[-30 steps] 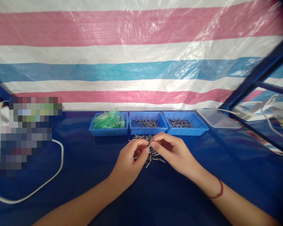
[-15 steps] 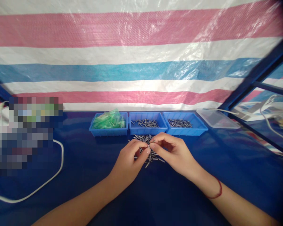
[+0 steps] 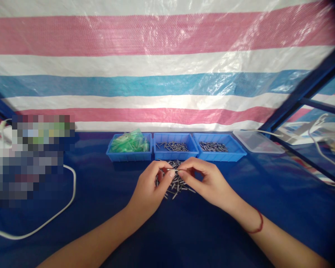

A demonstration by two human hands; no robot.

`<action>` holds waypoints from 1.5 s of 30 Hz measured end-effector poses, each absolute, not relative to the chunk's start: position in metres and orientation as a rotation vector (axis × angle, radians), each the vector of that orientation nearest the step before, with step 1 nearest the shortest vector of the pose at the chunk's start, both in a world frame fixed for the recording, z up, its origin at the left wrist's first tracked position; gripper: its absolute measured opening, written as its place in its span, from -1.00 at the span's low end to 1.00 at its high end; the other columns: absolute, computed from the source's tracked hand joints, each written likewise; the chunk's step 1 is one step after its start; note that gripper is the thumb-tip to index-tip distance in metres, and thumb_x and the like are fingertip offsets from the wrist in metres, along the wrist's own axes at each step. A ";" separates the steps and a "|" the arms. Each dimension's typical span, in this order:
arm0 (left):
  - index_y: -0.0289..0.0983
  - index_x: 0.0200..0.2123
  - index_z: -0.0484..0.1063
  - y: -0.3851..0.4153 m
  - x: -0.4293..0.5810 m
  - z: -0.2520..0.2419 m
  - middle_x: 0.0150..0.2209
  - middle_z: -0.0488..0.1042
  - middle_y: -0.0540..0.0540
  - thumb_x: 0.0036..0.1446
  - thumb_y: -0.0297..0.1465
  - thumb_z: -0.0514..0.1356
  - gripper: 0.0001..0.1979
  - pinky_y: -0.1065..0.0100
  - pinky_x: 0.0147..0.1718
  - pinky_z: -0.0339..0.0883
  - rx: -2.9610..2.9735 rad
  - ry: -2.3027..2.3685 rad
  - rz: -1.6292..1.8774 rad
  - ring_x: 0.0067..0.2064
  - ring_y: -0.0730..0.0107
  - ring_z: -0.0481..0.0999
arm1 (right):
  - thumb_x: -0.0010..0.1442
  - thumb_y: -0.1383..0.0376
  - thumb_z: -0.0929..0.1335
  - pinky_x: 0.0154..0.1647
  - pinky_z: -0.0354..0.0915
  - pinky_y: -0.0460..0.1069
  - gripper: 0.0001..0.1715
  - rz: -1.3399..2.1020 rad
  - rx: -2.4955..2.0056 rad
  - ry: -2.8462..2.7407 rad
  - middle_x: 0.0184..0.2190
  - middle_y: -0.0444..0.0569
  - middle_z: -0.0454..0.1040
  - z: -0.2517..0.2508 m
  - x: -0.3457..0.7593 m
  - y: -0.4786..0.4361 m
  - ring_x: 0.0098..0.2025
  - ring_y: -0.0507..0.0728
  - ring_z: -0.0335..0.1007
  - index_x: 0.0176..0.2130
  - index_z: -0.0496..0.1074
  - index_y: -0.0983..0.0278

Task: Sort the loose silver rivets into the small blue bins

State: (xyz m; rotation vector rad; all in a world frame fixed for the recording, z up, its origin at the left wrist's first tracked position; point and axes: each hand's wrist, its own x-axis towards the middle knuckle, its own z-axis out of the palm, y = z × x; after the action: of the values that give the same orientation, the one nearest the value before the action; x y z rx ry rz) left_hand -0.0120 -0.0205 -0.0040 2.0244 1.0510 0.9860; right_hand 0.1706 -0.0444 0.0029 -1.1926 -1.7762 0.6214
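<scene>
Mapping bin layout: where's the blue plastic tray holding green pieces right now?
Head view: the blue plastic tray of green pieces sits leftmost in the row of three trays, beside the middle blue tray of metal pins, just beyond the left hand.

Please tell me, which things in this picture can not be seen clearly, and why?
Head view only:
- small metal piece, pinched between left hand and right hand: too small to tell its kind.
- pile of metal pins: partly hidden by both hands.
- patch at the left: pixelated, contents unreadable.
- white cable: cut off by the left edge.
</scene>
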 end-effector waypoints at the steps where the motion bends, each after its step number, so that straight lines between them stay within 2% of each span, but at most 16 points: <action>1: -0.22 -0.18 0.33 -0.020 -0.012 -0.004 -0.33 0.42 0.02 0.23 -0.35 0.09 -0.88 0.43 -0.40 0.22 2.022 1.052 0.970 -0.42 0.49 0.34 | 0.22 0.26 0.31 -0.39 0.25 -0.04 -0.85 0.556 -1.201 -1.800 -0.44 -0.07 0.44 0.005 0.174 -0.043 -0.42 0.06 0.32 -0.34 0.44 0.25; 6: -0.20 -0.01 0.25 -0.016 -0.016 -0.004 -0.32 0.44 0.04 0.24 -0.34 0.07 -0.74 0.43 -0.42 0.23 2.104 1.047 0.852 -0.47 0.50 0.33 | 0.20 0.22 0.31 -0.39 0.26 -0.02 -0.81 0.074 -1.413 -1.638 -0.43 -0.04 0.47 0.011 0.208 -0.030 -0.46 0.07 0.31 -0.36 0.46 0.26; 10: -0.20 -0.10 0.37 -0.015 -0.018 -0.002 -0.28 0.46 -0.02 0.25 -0.40 0.04 -0.81 0.37 -0.30 0.23 2.356 1.007 0.726 -0.31 0.39 0.41 | 0.15 0.19 0.33 -0.42 0.23 -0.02 -0.78 -0.181 -1.723 -1.466 -0.51 -0.06 0.46 0.007 0.239 -0.018 -0.51 0.08 0.33 -0.36 0.49 0.27; 15: -0.24 -0.26 0.42 -0.020 -0.018 -0.001 -0.27 0.47 -0.06 0.19 -0.32 0.12 -0.86 0.25 -0.24 0.13 2.656 0.938 0.545 -0.20 0.26 0.41 | 0.17 0.13 0.32 -0.37 0.22 0.00 -0.71 -0.283 -1.822 -1.548 -0.41 -0.01 0.50 0.003 0.250 -0.011 -0.43 0.12 0.36 -0.30 0.49 0.30; 18: -0.24 -0.32 0.43 -0.023 -0.017 -0.003 -0.29 0.46 -0.06 0.11 -0.24 0.21 -0.82 0.23 -0.27 0.09 2.768 0.940 0.441 -0.21 0.23 0.40 | 0.19 0.17 0.31 -0.37 0.23 -0.01 -0.74 -0.251 -1.752 -1.564 -0.43 -0.03 0.49 0.006 0.240 -0.015 -0.45 0.10 0.34 -0.30 0.48 0.30; 21: -0.24 -0.34 0.43 -0.025 -0.016 -0.005 -0.30 0.45 -0.06 0.13 -0.26 0.21 -0.84 0.23 -0.29 0.06 2.850 0.941 0.382 -0.23 0.26 0.39 | 0.21 0.21 0.29 -0.37 0.23 -0.02 -0.77 -0.178 -1.631 -1.659 -0.43 -0.03 0.48 0.008 0.224 -0.021 -0.47 0.08 0.32 -0.31 0.47 0.28; 26: -0.25 -0.36 0.43 -0.026 -0.014 -0.007 -0.31 0.45 -0.06 0.21 -0.36 0.14 -0.88 0.24 -0.32 0.04 2.925 0.970 0.341 -0.26 0.29 0.39 | 0.25 0.25 0.25 -0.34 0.24 -0.02 -0.77 0.035 -1.448 -1.887 -0.40 -0.03 0.47 0.003 0.199 -0.030 -0.41 0.09 0.35 -0.32 0.46 0.26; 31: -0.27 -0.35 0.42 -0.022 -0.014 -0.007 -0.31 0.44 -0.09 0.27 -0.39 0.05 -0.81 0.24 -0.33 0.06 2.945 1.007 0.346 -0.28 0.29 0.40 | 0.23 0.30 0.25 -0.34 0.25 -0.01 -0.79 0.210 -1.368 -1.983 -0.41 -0.02 0.48 0.000 0.189 -0.034 -0.40 0.10 0.36 -0.38 0.44 0.24; 37: -0.26 -0.29 0.33 -0.018 -0.016 -0.007 -0.27 0.39 -0.07 0.32 -0.40 -0.06 -0.79 0.30 -0.31 0.14 2.645 1.150 0.562 -0.26 0.32 0.39 | 0.14 0.40 0.28 -0.42 0.24 -0.05 -0.85 0.355 -1.323 -1.897 -0.42 -0.07 0.46 -0.001 0.181 -0.038 -0.46 0.05 0.32 -0.33 0.44 0.25; 41: -0.25 -0.30 0.27 -0.020 -0.014 -0.007 -0.28 0.35 -0.05 0.33 -0.40 -0.08 -0.81 0.30 -0.28 0.17 2.464 1.188 0.704 -0.23 0.32 0.37 | 0.16 0.32 0.31 -0.48 0.21 -0.07 -0.92 0.489 -1.312 -1.809 -0.48 -0.11 0.41 -0.004 0.167 -0.043 -0.51 0.02 0.25 -0.33 0.42 0.25; 45: -0.25 -0.32 0.25 -0.023 -0.011 -0.008 -0.30 0.34 -0.05 0.32 -0.41 -0.09 -0.81 0.29 -0.28 0.17 2.476 1.161 0.751 -0.25 0.32 0.35 | 0.20 0.17 0.31 -0.51 0.20 -0.08 -0.76 0.607 -1.315 -1.657 -0.52 -0.12 0.36 -0.010 0.157 -0.047 -0.52 0.02 0.21 -0.41 0.39 0.26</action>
State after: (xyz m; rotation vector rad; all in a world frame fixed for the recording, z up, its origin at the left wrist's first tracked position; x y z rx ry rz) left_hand -0.0107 -0.0231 -0.0082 2.4759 1.1607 0.7511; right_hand 0.1573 -0.0474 -0.0097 -1.3152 -1.6573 0.6072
